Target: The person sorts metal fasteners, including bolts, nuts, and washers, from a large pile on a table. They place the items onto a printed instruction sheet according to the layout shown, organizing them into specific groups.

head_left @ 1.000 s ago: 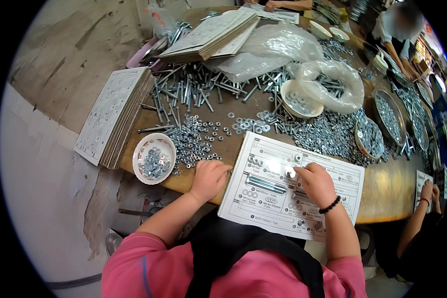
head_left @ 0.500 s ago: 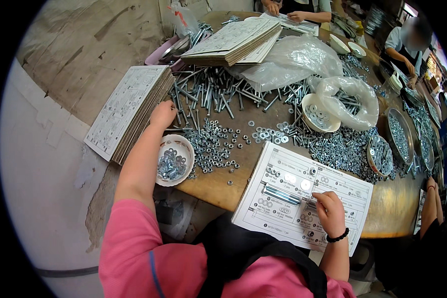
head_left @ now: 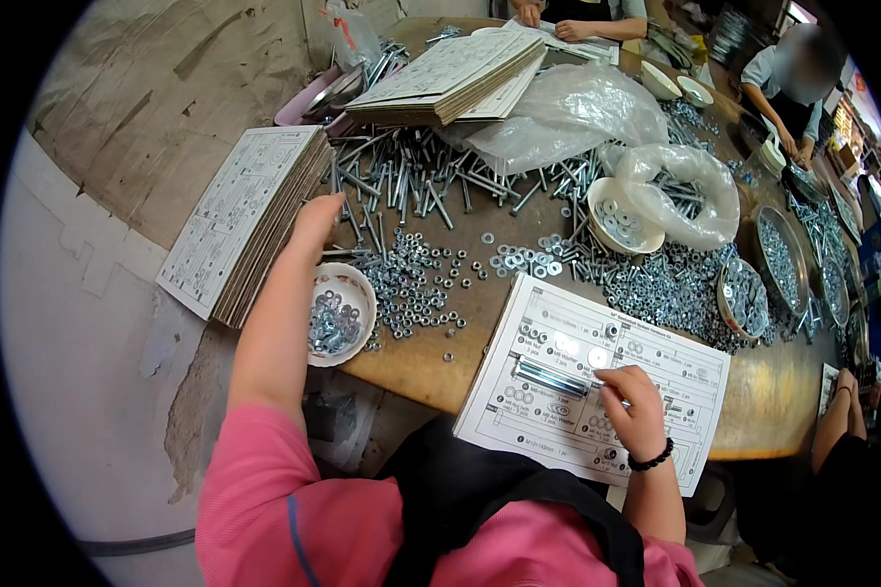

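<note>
My left hand (head_left: pixel 318 220) reaches in beside the tall stack of printed cards (head_left: pixel 299 196), at the left edge of a heap of long bolts (head_left: pixel 401 184). Its fingertips are turned away, and whether a bolt is between them is hidden. In front of me a printed card (head_left: pixel 519 430) tops a thin stack and bears several long bolts (head_left: pixel 553 376) lying side by side, with nuts (head_left: pixel 533 334) and flat washers (head_left: pixel 598 358). Above the card, my right hand (head_left: pixel 636 411) has its index finger and thumb apart, the fingertips at the bolts' right end.
Close to my left forearm stands a bowl of washers (head_left: pixel 367 338), beside scattered nuts (head_left: pixel 411 293). Farther back are another card stack (head_left: pixel 450 78), clear plastic bags (head_left: pixel 568 112) and a washer bowl (head_left: pixel 646 240). Other people (head_left: pixel 803 78) work around the table.
My right hand has shifted left over the card, toward the row of bolts. My left hand has turned slightly at the edge of the bolt heap. The whole view has shifted a little.
</note>
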A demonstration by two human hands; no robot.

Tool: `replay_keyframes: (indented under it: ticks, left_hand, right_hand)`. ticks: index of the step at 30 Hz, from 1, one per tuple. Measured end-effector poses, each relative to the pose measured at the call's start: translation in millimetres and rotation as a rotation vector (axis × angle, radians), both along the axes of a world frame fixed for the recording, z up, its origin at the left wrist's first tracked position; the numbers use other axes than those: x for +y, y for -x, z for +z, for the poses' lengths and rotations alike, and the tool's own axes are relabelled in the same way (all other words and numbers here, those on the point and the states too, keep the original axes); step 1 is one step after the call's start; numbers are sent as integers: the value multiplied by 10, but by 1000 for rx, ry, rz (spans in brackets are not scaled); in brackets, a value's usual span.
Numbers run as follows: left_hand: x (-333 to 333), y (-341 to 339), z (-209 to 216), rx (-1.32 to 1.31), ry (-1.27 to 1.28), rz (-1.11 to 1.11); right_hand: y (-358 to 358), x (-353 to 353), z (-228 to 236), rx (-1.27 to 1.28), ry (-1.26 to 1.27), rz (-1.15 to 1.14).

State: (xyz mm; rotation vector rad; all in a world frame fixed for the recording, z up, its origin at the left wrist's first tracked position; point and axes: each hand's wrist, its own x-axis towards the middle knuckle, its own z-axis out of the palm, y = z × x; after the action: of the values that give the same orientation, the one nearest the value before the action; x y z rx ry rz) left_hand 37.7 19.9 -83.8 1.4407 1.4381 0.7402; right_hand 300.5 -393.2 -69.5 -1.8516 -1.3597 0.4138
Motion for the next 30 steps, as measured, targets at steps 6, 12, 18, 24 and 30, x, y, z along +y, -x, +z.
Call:
replay_keyframes:
  ticks: [6, 12, 18, 24, 30]
  left_hand:
    - [-1574, -481, 148, -48, -319, -693]
    - [-2577, -815, -120, 0, -807, -1089]
    - [-2443, -639, -133, 42, -674, -992]
    - [-2451, -362, -139, 187, -506, -972]
    - [-2603, -390, -387, 236, -766, -1212]
  right_hand:
    - [385, 325, -89, 445, -50, 172]
    - [604, 345, -163, 852, -168, 131]
    - [273, 24, -271, 513, -50, -108]
    - [483, -131, -374, -255, 74, 137]
    - [596, -219, -484, -420, 49, 134]
